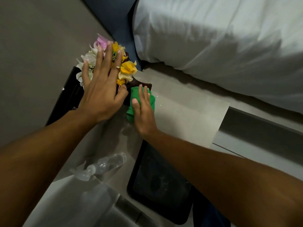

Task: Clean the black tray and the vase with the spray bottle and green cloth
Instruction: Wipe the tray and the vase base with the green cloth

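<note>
Two hands at work on the bedside surface. Left hand [101, 89], fingers spread flat, steadies the flowers [126, 69] atop the dark vase [127, 94], mid-scene beside the bed. Right hand [144, 112], open-palmed, presses the green cloth [132, 112] against the vase's right side. Cloth: soft, bunches easily. Vase likely rigid, top-heavy, tippable; hold low on the body, not the fragile petals. Spray bottle [100, 166] lies near-left, light, probably slick. Black tray [157, 179] sits near, unheld.
</note>
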